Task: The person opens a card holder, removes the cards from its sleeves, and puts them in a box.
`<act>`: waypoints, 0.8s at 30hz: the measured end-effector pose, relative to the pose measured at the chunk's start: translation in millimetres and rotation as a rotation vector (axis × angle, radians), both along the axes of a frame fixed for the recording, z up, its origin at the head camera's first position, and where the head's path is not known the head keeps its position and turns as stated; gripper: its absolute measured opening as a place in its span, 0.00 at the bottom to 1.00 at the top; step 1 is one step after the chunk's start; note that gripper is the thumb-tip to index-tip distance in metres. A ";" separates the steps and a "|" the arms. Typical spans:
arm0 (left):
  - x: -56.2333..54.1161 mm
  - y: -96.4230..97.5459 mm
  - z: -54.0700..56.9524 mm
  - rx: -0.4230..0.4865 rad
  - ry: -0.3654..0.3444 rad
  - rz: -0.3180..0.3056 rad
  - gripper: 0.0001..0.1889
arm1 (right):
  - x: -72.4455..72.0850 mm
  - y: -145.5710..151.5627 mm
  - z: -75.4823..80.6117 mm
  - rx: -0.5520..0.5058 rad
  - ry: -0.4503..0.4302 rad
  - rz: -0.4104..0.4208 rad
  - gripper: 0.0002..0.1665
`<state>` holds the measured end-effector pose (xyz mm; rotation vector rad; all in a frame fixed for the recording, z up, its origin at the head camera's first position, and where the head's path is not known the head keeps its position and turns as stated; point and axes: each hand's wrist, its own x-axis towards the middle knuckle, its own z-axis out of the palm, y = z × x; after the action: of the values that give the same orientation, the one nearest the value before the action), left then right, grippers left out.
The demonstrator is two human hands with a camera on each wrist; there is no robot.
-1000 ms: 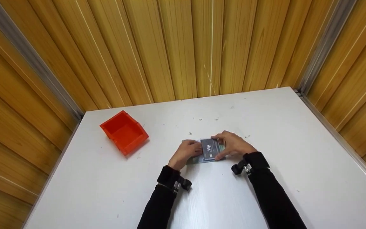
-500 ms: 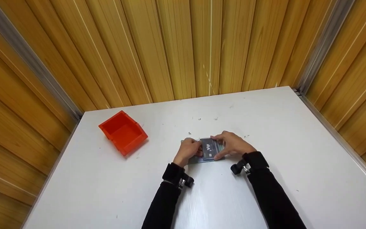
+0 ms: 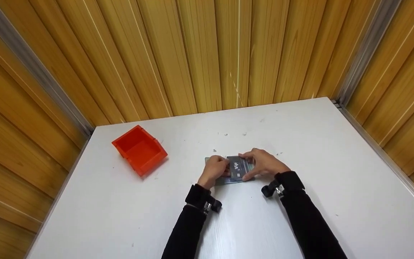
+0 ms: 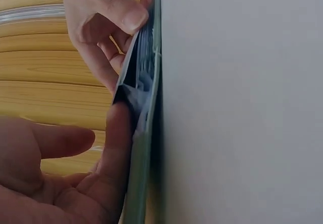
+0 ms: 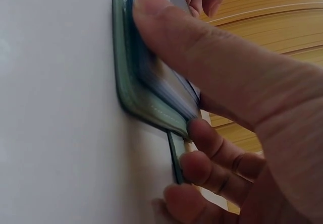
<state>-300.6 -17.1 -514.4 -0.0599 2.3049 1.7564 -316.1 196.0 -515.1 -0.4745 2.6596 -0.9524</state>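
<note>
A green card holder (image 3: pixel 225 180) lies spread on the white table, with a stack of sleeves (image 4: pixel 145 47) on its right half. On top is a dark card (image 3: pixel 238 167) with pale "VIP" lettering. My right hand (image 3: pixel 266 164) grips the stack, its thumb (image 5: pixel 171 24) on the near edge and its fingers at the far side. My left hand (image 3: pixel 214 170) is at the card's left edge. One left finger (image 4: pixel 117 128) touches that edge in the left wrist view, while the left thumb stands apart. Its other fingertips are hidden.
An orange-red bin (image 3: pixel 140 149) sits tilted in angle at the table's left rear. Yellow wood-look panels (image 3: pixel 192 54) enclose the back and sides of the table (image 3: pixel 300 136). Both wrists wear black camera straps.
My left hand has shifted slightly right and away from me, closer against the card's left edge. The right hand stays in place on the stack, and the bin has not moved.
</note>
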 end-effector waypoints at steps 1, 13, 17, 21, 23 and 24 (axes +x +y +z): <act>0.3 0.7 -0.2 0.010 -0.006 -0.001 0.10 | 0.2 0.4 -0.2 -0.004 0.001 0.002 0.57; 1.9 -0.2 -3.5 0.057 0.013 -0.018 0.04 | 0.9 1.3 0.8 -0.006 0.029 0.017 0.57; 1.2 -1.0 -5.7 0.086 0.013 -0.013 0.04 | 0.0 1.1 0.6 -0.002 0.028 0.018 0.57; 0.3 -2.1 -7.5 0.111 0.003 -0.012 0.04 | -0.3 0.4 0.2 -0.010 0.005 0.009 0.57; 0.0 -2.8 -7.6 0.117 -0.004 -0.013 0.04 | 0.0 0.6 -0.2 -0.010 -0.002 0.005 0.58; -0.3 -3.1 -7.6 0.117 -0.007 -0.014 0.04 | 0.1 0.6 -0.5 -0.009 -0.002 0.004 0.57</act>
<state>-300.9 -20.2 -522.1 -0.0285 2.1876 1.8769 -316.0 196.6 -515.6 -0.4801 2.6522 -0.9638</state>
